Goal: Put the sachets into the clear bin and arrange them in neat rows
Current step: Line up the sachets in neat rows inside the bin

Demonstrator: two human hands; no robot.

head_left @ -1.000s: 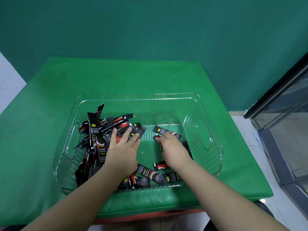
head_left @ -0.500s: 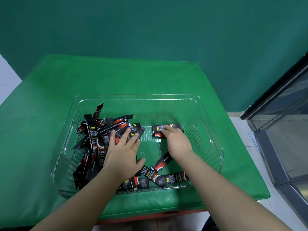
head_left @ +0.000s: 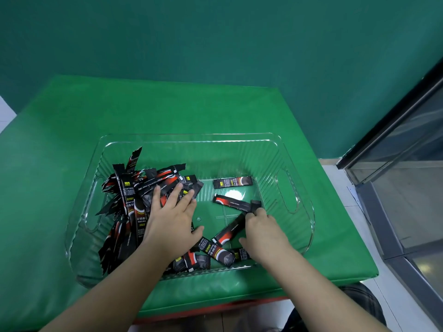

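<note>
Green desk carries my clear bin; left hand lies flat, grip wide, on piled sachets; right hand grip pinches one sachet.

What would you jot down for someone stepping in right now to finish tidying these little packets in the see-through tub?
Left hand: flat, fingers spread, pressing on the jumbled heap of black-and-red stick sachets in the left half of the clear ribbed plastic bin.
Right hand: fingers curled at the end of one loose sachet lying diagonally on the bin floor.
Done: every visible sachet is inside the bin; one sachet lies straight along the far wall, a second lies roughly parallel below it.
Left: straighten the diagonal one, then the few near the front wall, then work through the heap into rows.
</note>
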